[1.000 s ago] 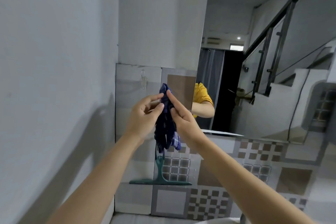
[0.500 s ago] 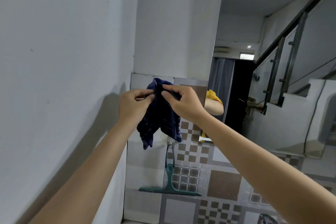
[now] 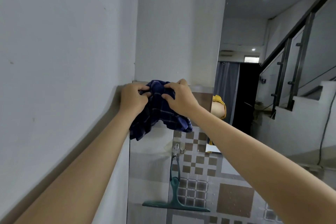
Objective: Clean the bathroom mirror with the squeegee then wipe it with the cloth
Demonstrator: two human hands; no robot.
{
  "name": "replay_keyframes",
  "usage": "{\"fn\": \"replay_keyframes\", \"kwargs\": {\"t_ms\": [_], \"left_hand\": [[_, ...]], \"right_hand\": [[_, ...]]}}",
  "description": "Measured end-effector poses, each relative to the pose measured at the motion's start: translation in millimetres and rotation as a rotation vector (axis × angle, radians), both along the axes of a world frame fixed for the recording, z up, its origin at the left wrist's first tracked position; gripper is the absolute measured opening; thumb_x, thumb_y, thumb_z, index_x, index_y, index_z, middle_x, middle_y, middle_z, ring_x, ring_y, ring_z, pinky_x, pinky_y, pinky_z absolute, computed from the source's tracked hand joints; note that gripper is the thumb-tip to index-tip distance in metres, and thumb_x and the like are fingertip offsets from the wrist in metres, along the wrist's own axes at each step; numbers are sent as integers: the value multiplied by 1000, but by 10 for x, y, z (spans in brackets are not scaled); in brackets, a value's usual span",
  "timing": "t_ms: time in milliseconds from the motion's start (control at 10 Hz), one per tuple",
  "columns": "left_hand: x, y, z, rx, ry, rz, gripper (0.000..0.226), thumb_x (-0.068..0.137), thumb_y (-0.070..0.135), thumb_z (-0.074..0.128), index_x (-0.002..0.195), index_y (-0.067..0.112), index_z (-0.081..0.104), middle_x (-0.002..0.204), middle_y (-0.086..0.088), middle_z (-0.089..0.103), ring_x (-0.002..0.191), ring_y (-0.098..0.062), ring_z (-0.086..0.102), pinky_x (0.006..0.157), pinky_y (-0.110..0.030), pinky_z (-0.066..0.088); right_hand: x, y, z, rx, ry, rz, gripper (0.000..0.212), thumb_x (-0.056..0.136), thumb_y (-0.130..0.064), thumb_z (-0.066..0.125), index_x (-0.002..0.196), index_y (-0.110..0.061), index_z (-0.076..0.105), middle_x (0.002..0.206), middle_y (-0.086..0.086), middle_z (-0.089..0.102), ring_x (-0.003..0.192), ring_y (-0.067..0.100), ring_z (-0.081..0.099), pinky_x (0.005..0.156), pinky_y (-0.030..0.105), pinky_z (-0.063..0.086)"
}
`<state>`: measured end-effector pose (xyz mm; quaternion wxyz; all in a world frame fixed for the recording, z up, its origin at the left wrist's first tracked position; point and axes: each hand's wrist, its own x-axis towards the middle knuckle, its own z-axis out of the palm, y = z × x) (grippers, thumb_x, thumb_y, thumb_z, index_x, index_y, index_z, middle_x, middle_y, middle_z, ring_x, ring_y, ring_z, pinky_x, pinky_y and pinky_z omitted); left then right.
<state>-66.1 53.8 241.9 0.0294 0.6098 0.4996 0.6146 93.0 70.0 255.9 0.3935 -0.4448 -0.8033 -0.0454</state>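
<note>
A dark blue checked cloth is held up in front of the tiled wall, its lower corners hanging loose. My left hand pinches its upper left part with curled fingers. My right hand grips its upper right part. Below them a green squeegee hangs blade-down from a small clear wall hook. The mirror fills the right side of the view and reflects a staircase, a dark doorway and a yellow sleeve.
A plain grey wall runs close along the left. A white wall meets patterned brown and grey tiles ahead. The mirror's left edge runs beside my right hand.
Both hands have raised the cloth and spread it wider from a bunched vertical bundle. The view has tilted up and left, so the squeegee sits lower in the frame.
</note>
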Motion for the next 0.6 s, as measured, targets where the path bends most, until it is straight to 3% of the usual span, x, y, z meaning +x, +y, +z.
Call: {"fn": "replay_keyframes", "kwargs": {"t_ms": [200, 300, 400, 500, 600], "left_hand": [[56, -23, -226, 28, 2, -16, 23, 88, 5, 57, 108, 9, 69, 103, -6, 70, 86, -12, 58, 78, -23, 44], [73, -74, -244, 14, 15, -4, 22, 91, 7, 54, 108, 7, 67, 103, -7, 69, 93, -18, 60, 81, -25, 44], [55, -136, -260, -32, 36, 16, 28, 94, 7, 44, 114, 7, 64, 109, -10, 67, 94, -19, 58, 80, -24, 41], [37, -249, -306, -84, 67, -12, 34, 97, 11, 38, 124, 9, 57, 114, -6, 63, 100, -16, 55, 83, -23, 39], [21, -328, -349, -107, -7, 10, 31, 97, 17, 36, 118, 10, 57, 110, -7, 60, 96, -20, 54, 75, -26, 40]], "right_hand": [[-97, -13, -202, -82, 133, 3, 30, 98, -24, 52, 122, -6, 54, 121, 18, 47, 85, 21, 47, 79, 27, 39], [-104, -58, -234, -126, 195, 12, 30, 98, -27, 51, 122, -11, 55, 122, 16, 44, 100, 27, 48, 92, 36, 45], [-90, -121, -248, -186, 280, 11, 28, 90, -39, 57, 117, -31, 62, 127, 14, 44, 118, 31, 44, 104, 43, 42], [-24, -151, -314, -208, 416, 2, 19, 68, -60, 56, 84, -53, 63, 121, 8, 56, 113, 32, 53, 97, 46, 49], [-10, -335, -276, -280, 578, -42, 14, 84, -44, 60, 97, -42, 64, 128, 7, 50, 119, 30, 46, 101, 46, 45]]}}
